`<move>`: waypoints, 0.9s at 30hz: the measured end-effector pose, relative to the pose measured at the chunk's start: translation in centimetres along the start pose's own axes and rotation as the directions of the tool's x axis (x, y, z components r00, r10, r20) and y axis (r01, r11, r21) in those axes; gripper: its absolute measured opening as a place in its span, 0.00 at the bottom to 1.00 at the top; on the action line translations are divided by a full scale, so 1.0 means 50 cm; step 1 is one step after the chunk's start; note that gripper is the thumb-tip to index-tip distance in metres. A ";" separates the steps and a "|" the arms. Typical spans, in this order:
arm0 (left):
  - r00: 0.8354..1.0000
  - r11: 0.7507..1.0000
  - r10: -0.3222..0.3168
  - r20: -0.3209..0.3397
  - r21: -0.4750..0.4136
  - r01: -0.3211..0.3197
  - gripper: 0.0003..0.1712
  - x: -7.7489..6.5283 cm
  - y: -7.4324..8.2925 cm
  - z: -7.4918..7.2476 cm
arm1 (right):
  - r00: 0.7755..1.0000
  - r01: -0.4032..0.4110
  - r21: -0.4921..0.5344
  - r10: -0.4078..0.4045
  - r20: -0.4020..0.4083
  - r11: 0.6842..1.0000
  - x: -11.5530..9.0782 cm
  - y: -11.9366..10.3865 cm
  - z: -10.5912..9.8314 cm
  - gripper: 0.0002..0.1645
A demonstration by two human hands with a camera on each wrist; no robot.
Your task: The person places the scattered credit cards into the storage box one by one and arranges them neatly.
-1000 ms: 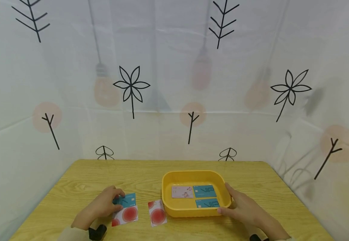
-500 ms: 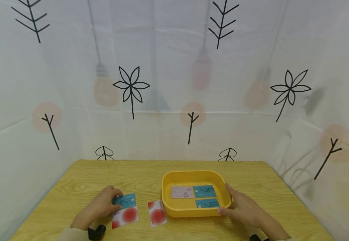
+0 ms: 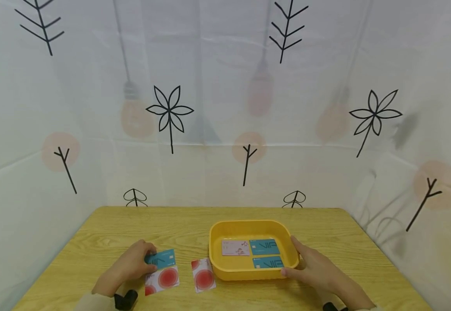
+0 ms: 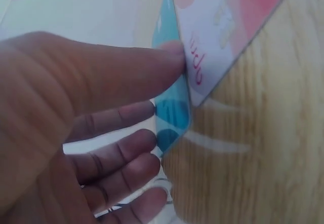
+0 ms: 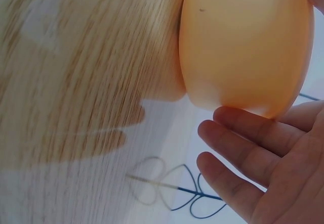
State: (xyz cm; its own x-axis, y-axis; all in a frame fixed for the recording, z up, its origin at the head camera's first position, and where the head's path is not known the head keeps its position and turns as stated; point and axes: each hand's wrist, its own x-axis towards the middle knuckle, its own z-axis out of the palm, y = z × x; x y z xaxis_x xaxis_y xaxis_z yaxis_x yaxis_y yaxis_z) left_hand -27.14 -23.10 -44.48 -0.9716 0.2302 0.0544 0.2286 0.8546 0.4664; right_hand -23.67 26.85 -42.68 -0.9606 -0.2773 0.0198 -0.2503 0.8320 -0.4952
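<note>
My left hand [image 3: 134, 261] pinches a blue card [image 3: 164, 259] by its left end, thumb on the near face. In the left wrist view the blue card [image 4: 172, 100] stands tilted between thumb and fingers, one edge close to the table. Just below it, partly covered, lies a white card with red circles [image 3: 167, 278]. My right hand [image 3: 315, 265] holds the right end of a yellow tray [image 3: 249, 275], thumb at the near rim and fingers along the side. The right wrist view shows fingertips against the tray wall [image 5: 243, 47]; the lower fingers are off it.
Inside the tray lie a pink card [image 3: 235, 248] and two blue cards, one behind [image 3: 264, 247] and one nearer [image 3: 268, 262]. Another red-and-white card [image 3: 203, 276] lies against the tray's left side. Behind the wooden table [image 3: 163, 222] hangs a patterned white cloth [image 3: 210, 172].
My left fingertips have drawn back slightly to the left along the blue card, showing more of it. The red-and-white card under it has shifted slightly nearer. Right hand and tray stay still.
</note>
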 end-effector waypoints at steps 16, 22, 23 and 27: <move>0.994 0.994 -0.105 0.038 -0.018 0.106 0.23 0.001 0.000 -0.004 | 1.000 0.010 -0.008 -0.010 -0.009 1.000 0.002 0.005 0.002 0.64; 0.993 0.994 -0.110 0.032 -0.006 0.110 0.23 0.003 -0.001 -0.003 | 1.000 0.001 -0.012 -0.001 -0.005 1.000 0.001 0.002 0.000 0.64; 0.995 0.995 -0.101 0.022 0.000 0.102 0.22 0.002 -0.002 -0.002 | 1.000 -0.003 -0.011 0.003 -0.001 1.000 0.000 0.001 -0.001 0.63; 0.996 0.996 -0.084 -0.008 0.017 0.085 0.22 0.003 -0.002 0.002 | 1.000 -0.011 -0.003 0.011 0.009 1.000 -0.002 -0.002 -0.003 0.62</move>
State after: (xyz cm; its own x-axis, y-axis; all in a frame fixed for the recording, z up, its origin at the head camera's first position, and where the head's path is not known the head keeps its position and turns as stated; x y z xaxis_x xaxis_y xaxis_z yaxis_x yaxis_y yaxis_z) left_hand -27.29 -23.12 -44.59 -0.9879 0.1535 0.0218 0.1466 0.8786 0.4544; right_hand -23.58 26.85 -42.49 -0.9622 -0.2723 0.0063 -0.2399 0.8366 -0.4924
